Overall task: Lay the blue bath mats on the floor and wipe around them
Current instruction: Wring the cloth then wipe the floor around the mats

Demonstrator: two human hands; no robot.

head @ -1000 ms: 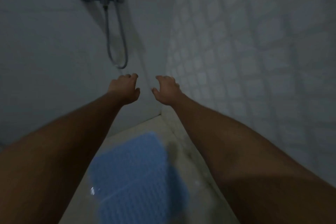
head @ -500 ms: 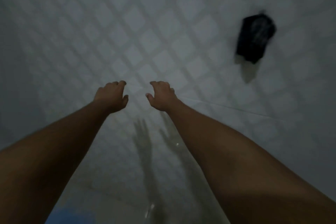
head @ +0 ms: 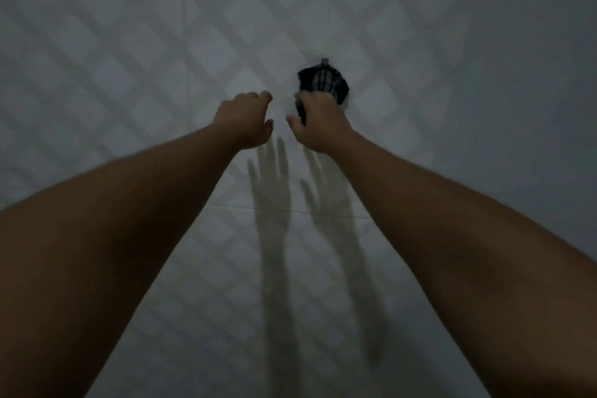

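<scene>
Both arms are stretched out ahead, side by side, hands close together but not touching. The left hand (head: 245,119) is on the left, knuckles up, fingers loosely curled, thumb tucked below them, and there is nothing in it. Just to its right, across a narrow gap, the right hand (head: 318,124) is up against the dark cloth (head: 323,79). Its fingers curl over the cloth's lower edge, and a dark strip of fabric shows between forefinger and thumb, so that hand has hold of it.

The cloth is a small bunched bundle, dark with a few pale stripes across the middle. It hangs just beyond the right hand's knuckles, its bottom part hidden behind that hand. At its top sits a small grey hook (head: 324,61) fixed to the wall, and the cloth hangs from there. The left hand is near the cloth but clear of it, a little lower and to the left.

Behind everything is the wall (head: 129,42), pale tiles laid in a diamond pattern, dim and greyish in this light. A thin horizontal joint (head: 226,206) crosses it below the hands. Two long shadows (head: 271,191) with spread fingers fall on the tiles between the forearms and run down toward the near edge.

Where the blue bath mats lie cannot be told from this view.
</scene>
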